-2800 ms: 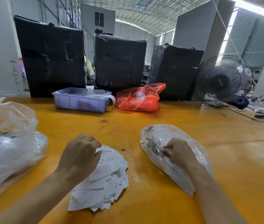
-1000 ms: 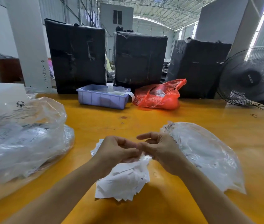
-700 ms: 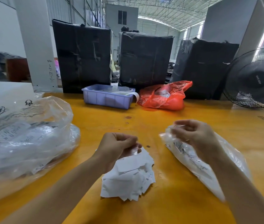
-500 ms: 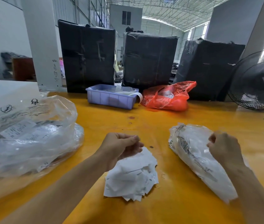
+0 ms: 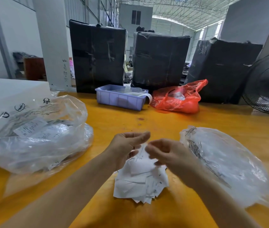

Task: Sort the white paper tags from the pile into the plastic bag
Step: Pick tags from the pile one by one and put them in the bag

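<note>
The yellow tabletop [image 5: 196, 122] carries the plastic bag [image 5: 226, 165] at the right and the pile of white paper tags [image 5: 140, 181] in the middle. Above the pile, the left hand [image 5: 127, 148] and the right hand [image 5: 166, 153] meet, both with the grip pinched on 1 tag [image 5: 142, 151].

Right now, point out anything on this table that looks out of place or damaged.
Little stands out. A white strip hangs over the rim of the lavender bin. The wrap on the black bales is scuffed and torn. The tag pile is loose but stays together on the table.
</note>
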`<control>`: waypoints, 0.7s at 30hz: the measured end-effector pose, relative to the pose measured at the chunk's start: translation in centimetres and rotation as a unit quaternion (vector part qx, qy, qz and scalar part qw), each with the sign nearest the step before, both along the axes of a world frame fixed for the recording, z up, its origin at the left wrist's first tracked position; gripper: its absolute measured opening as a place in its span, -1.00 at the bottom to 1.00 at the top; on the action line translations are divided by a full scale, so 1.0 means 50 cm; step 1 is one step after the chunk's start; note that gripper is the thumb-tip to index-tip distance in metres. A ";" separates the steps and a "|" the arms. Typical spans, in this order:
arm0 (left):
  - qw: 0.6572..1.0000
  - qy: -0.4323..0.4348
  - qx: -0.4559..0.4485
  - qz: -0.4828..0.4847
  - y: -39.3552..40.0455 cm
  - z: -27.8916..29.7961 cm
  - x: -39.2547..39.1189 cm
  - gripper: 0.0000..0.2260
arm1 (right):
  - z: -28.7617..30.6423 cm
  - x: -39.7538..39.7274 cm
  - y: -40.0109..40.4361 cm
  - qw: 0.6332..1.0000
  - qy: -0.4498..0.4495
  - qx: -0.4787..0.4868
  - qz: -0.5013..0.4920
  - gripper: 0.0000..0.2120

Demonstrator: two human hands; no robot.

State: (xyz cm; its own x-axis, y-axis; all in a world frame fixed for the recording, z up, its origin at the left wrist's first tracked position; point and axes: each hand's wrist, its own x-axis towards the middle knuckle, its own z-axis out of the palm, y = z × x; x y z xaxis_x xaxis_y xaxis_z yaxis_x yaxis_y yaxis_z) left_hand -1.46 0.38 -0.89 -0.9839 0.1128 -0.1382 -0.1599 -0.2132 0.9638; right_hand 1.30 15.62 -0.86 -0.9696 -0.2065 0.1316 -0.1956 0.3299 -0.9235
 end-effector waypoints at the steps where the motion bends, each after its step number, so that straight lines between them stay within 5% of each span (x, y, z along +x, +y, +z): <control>1: 1.000 -0.004 0.016 0.003 0.001 -0.001 -0.001 -0.74 | -0.010 0.003 -0.009 0.999 -0.037 -0.021 0.021 -0.53; 7: 0.997 0.006 0.073 -0.019 0.002 0.000 -0.007 -0.70 | -0.017 -0.007 -0.010 0.981 -0.060 -0.185 -0.024 -0.85; 10: 0.998 0.062 -0.014 -0.023 -0.005 -0.001 -0.010 -0.87 | -0.007 -0.010 0.000 0.977 -0.030 -0.202 -0.064 -0.97; 15: 0.974 0.096 -0.171 -0.112 -0.024 0.000 -0.015 -0.49 | -0.009 -0.003 -0.006 0.993 0.099 -0.016 -0.053 -0.95; 21: 0.964 0.132 -0.228 -0.047 -0.051 -0.004 -0.031 -0.90 | -0.025 -0.011 -0.004 0.963 0.215 0.125 -0.105 -0.89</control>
